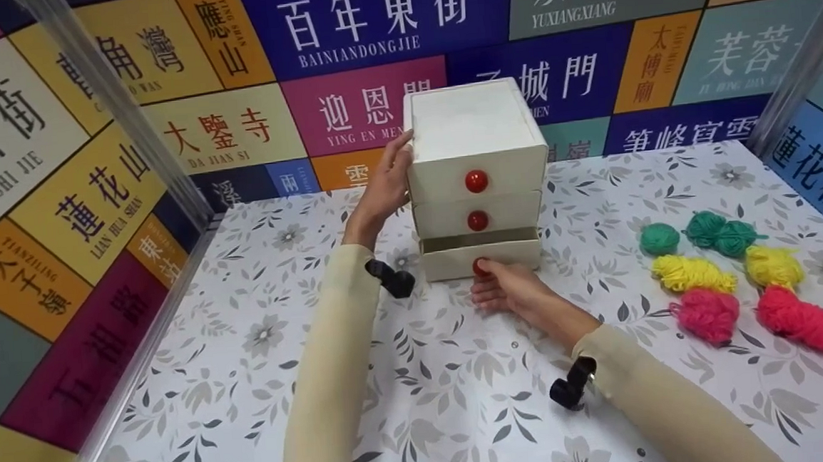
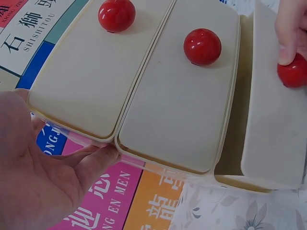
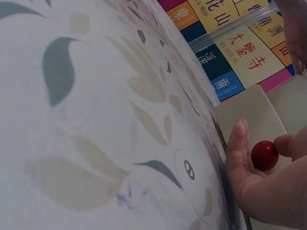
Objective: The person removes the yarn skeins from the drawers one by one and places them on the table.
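Note:
A small white drawer cabinet (image 1: 476,123) with three drawers stands on the table. Its bottom drawer (image 1: 449,261) is pulled partly out, and a dark gap shows behind the front. My right hand (image 1: 519,292) holds the red knob (image 3: 265,155) of that drawer between thumb and fingers. My left hand (image 1: 387,182) rests against the cabinet's left side, with fingers laid along the wall in the left wrist view. The top drawer (image 2: 96,72) and middle drawer (image 2: 177,105) are closed, each with a round red knob.
To the right lie green yarn balls (image 1: 659,239), yellow yarn (image 1: 693,274) and pink-red yarn (image 1: 814,324) in bundles. A flower-patterned cloth (image 1: 263,383) covers the table. Behind the cabinet rises a wall of coloured street-name panels (image 1: 363,27).

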A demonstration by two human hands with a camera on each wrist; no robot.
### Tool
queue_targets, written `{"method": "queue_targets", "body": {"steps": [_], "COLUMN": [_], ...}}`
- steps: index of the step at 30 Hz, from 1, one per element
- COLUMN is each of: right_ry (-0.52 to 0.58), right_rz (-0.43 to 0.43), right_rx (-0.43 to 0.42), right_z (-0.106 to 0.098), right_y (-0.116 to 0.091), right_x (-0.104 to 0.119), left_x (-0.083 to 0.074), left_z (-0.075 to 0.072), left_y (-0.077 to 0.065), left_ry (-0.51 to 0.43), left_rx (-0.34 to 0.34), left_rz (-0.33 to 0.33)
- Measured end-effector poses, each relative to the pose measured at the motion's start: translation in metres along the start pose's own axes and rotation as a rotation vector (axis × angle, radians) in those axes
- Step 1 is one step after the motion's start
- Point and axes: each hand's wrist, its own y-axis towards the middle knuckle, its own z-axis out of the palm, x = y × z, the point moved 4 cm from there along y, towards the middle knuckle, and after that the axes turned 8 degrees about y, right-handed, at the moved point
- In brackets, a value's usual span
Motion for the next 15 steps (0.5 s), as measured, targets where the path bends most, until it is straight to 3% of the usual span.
{"method": "queue_targets", "body": {"steps": [8, 15], "right_ry": [-0.008, -0.047], "right_rz": [0.021, 0.025], "right_rx": [-0.027, -0.041], "right_z": [0.003, 0.004], "right_y": [0.013, 0.018], "right_x": [0.009, 0.015], "left_x": [0.0, 0.0], "left_z": [0.001, 0.0], "left_y": [0.0, 0.0], "left_ry": [0.017, 0.001], "left_rx": [0.003, 0.004], "left_rz": [-0.022, 0.001]}}
